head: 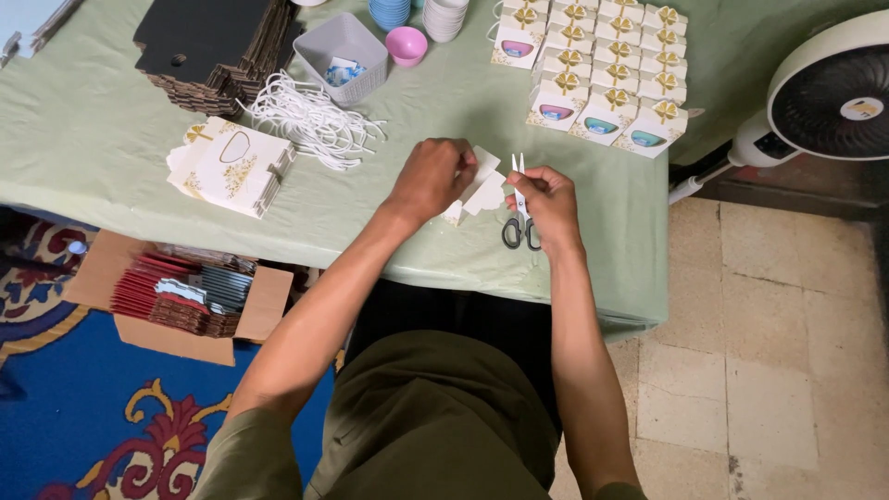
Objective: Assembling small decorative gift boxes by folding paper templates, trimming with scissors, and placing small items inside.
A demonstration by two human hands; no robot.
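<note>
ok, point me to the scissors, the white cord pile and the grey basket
scissors [521, 227], head view, on the black handle loops below the right hand.
white cord pile [310, 118], head view, middle of the tangle.
grey basket [338, 39], head view, on its near-left rim.

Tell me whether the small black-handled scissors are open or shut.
Shut, as far as shows: the small black-handled scissors lie on the green tablecloth, blades together in one narrow line, right hand resting over them.
</note>
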